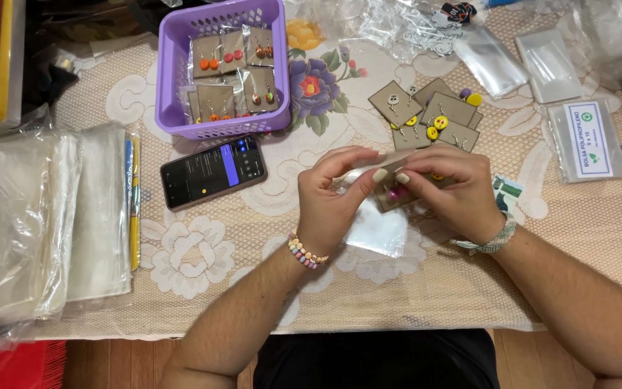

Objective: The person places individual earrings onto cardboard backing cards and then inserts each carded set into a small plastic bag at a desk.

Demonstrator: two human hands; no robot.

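The cream lace tablecloth [203, 259] covers the table; its near edge runs along the bottom, at 6 o'clock, and free cloth is left only in front of the hands and between them and the stack. The big stack of clear plastic bags [34, 223] fills the 9 o'clock side. The purple plastic basket [174, 79] with carded earrings stands at 11 o'clock, the black smartphone [212, 171] just below it. A loose pile of brown earring cards [433, 115] lies at 1 o'clock. In the centre, the left hand [332, 198] and right hand [455, 198] meet, fingers curled and pinching together a brown card with pink bead earrings [396, 194], partly inside a small clear sleeve [376, 234] that hangs below it.
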